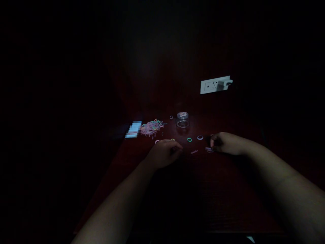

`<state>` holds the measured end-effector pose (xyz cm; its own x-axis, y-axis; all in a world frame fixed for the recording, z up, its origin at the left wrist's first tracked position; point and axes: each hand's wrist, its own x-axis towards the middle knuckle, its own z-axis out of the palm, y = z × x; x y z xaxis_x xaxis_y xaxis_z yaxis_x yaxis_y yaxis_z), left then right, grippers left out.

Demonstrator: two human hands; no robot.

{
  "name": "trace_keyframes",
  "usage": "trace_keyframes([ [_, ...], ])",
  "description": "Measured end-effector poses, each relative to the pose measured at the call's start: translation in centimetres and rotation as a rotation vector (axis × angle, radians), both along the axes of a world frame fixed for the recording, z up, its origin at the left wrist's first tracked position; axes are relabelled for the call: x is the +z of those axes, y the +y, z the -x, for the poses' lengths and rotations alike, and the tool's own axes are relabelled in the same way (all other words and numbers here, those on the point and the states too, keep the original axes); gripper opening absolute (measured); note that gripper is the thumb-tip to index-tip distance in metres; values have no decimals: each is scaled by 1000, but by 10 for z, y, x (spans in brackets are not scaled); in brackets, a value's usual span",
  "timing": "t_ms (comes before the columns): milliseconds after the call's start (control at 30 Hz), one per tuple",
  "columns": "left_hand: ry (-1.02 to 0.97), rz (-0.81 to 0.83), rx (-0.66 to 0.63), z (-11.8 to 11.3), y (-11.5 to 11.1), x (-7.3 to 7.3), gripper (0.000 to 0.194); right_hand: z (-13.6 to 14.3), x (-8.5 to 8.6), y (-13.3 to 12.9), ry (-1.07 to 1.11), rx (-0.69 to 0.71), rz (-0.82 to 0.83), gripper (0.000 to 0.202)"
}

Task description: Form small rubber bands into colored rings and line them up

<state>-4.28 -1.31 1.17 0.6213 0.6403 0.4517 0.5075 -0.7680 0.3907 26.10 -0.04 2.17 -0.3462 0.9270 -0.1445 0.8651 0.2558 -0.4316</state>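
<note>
My left hand (165, 153) rests on the dark red table, fingers loosely curled, with a gap between thumb and forefinger and nothing visible in it. Just behind it, a pink ring band (157, 141) and a yellow one (173, 139) are partly covered. To the right, my right hand (223, 143) is closed, its fingertips down on a small bunch of pale purple elastic bands (208, 149). Between the hands lie a green ring band (189, 139), a lavender ring band (200, 137) and a few thin pinkish bands (194, 152). Dim light hides the finer details.
A clear lidded jar (182, 122) stands behind the hands, with a small pale ring (171, 117) beside it. Left of that is a heap of colourful bands (152, 127), next to a lit, blurred phone screen (133, 129). A white socket panel (214, 85) is on the wall.
</note>
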Motion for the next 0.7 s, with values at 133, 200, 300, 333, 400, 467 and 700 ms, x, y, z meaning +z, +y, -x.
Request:
trace_keyframes([
  [133, 10, -14, 13, 1, 1, -1, 13, 1, 5, -5, 7, -29, -17, 16],
  [200, 25, -12, 20, 1, 1, -1, 13, 3, 7, -8, 43, -28, 10, 19],
  [300, 37, -3, 29, 1, 0, -1, 13, 5, 6, -10, 86, 5, 62, 36],
  [333, 39, -1, 32, 1, 0, 0, 13, 5, 5, -11, 85, 13, 61, 42],
  [400, 38, 0, 32, 1, 0, 0, 13, 5, 3, -10, 63, 20, 34, 46],
  [467, 35, 4, 25, 1, -1, 1, 14, 5, 0, -7, 54, 21, 7, 39],
  [700, 46, -4, 35, 2, -1, 2, 13, 6, -7, 0, 48, 46, -69, 12],
])
